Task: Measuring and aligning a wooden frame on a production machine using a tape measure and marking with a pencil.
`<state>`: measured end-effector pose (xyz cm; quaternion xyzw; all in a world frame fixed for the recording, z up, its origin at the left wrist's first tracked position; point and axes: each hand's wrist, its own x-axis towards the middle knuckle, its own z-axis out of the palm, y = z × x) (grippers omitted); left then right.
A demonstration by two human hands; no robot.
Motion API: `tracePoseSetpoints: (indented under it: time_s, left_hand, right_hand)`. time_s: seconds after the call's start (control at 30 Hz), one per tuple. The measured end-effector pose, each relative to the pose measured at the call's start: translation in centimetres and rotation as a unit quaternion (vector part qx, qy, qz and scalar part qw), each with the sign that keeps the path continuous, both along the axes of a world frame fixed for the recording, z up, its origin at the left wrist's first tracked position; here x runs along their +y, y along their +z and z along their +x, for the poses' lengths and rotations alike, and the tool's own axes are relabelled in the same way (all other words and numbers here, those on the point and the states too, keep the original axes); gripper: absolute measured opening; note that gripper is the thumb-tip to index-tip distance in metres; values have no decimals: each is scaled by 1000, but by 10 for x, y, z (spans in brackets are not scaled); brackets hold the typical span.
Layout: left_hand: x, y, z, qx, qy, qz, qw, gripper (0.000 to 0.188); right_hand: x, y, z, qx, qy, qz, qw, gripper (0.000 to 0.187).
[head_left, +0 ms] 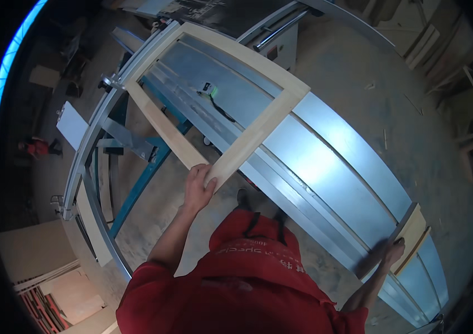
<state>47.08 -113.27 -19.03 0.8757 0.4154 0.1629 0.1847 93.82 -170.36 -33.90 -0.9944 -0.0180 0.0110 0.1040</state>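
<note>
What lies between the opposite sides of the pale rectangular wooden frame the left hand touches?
In the head view, a grey-green tape measure with a black strap lies within the frame, on the silver metal table.

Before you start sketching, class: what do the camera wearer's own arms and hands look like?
The left hand and right hand wear no gloves, and no watch or bracelet shows on the left wrist. Red sleeves leave the forearms bare; no cables or lettering can be made out on either arm.
</note>
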Motion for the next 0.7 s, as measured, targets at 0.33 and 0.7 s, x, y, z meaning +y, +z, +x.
tracePoseSetpoints:
  time_s: [0.33, 0.7]
  left_hand:
    - [121, 5, 34, -11, 33, -16, 999, 47]
    - [308, 12, 52, 85, 170, -36, 981, 67]
  right_hand:
    - [339, 106, -132, 56, 294, 246, 922, 44]
    - [563, 126, -224, 131, 400, 308, 853, 40]
